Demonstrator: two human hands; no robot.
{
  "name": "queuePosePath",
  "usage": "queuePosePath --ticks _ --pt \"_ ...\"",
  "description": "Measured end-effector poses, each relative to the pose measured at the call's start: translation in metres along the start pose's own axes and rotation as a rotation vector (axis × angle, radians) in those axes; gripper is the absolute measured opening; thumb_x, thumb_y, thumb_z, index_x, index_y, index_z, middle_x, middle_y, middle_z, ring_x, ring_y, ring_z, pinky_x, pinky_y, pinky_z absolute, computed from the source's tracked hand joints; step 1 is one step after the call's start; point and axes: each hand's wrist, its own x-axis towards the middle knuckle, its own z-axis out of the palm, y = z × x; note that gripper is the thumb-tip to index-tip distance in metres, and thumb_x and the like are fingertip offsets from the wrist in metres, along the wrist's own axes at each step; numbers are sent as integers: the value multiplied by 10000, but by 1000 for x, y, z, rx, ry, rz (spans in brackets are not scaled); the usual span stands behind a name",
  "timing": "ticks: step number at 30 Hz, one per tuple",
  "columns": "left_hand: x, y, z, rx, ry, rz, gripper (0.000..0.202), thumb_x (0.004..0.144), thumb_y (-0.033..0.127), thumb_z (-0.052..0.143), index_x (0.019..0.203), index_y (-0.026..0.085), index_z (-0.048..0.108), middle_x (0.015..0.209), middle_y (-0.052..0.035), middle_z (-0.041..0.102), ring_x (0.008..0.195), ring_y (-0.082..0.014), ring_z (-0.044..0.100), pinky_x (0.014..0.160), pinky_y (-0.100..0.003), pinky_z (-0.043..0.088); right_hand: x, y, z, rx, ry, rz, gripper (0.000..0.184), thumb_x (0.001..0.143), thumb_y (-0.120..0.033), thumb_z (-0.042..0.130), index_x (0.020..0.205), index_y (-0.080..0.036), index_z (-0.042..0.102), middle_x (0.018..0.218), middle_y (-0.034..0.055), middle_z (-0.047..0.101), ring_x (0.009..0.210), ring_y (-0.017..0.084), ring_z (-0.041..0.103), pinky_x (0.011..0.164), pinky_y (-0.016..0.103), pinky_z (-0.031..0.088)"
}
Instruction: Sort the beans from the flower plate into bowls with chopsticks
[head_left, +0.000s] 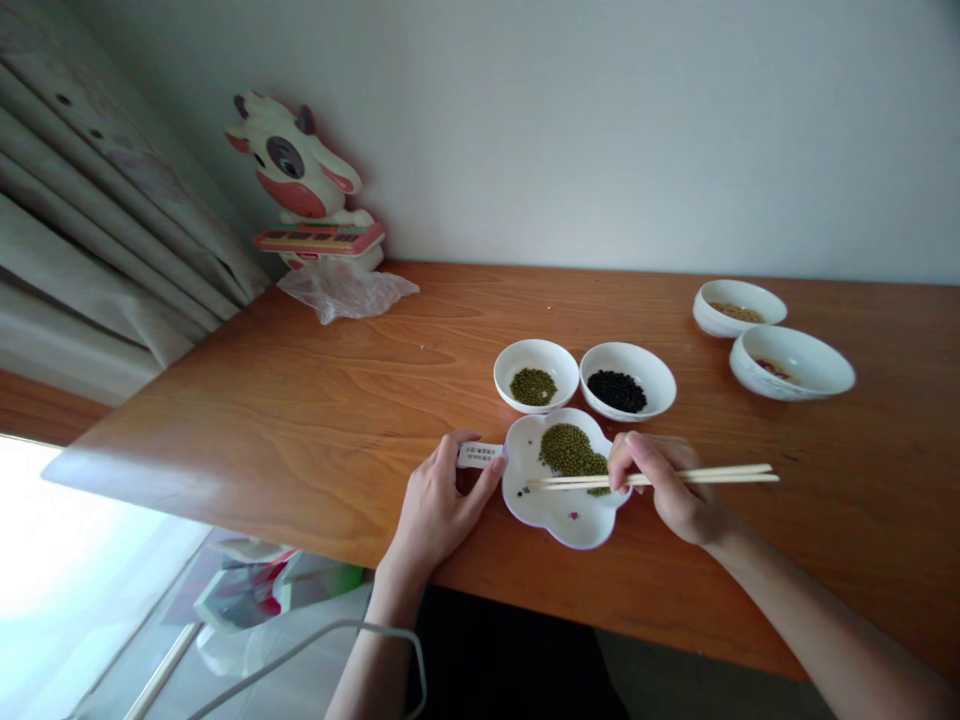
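Note:
A white flower-shaped plate [540, 508] with a purple rim lies near the table's front edge. Green mung beans [568, 450] are heaped in its upper and right part. My right hand [667, 485] grips a pair of pale chopsticks [727, 474], whose tips hover over or touch the plate's left side by a few dark specks. Whether a bean is between the tips is too small to tell. Between thumb and fingers, my left hand [442, 505] holds a white printed label [480, 456] at the plate's left edge; I cannot tell if it is attached.
Behind the plate stand a bowl of mung beans [536, 352] and a bowl of black beans [652, 375]. Two more white bowls, a back one [739, 291] and a front one [814, 365], sit farther right. A cow toy keyboard [319, 238] and crumpled plastic [349, 290] occupy the back left.

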Motion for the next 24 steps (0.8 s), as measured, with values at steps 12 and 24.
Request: queuePosePath --ticks 12,24 --pt "0 0 -1 -7 -20 -13 399 949 561 597 1220 271 564 1059 -26 727 849 -212 701 738 -316 522 3 -1 -17 17 230 -160 524 1069 -394 369 706 -215 702 640 43 637 576 168 559 535 334 383" --pt "-1 2 -2 -8 -28 -6 377 955 558 590 1193 268 565 1032 -21 723 865 -211 697 791 -334 517 -3 1 -7 -29 22 -79 583 1083 -464 244 743 -215 647 704 30 637 659 171 583 640 342 423"
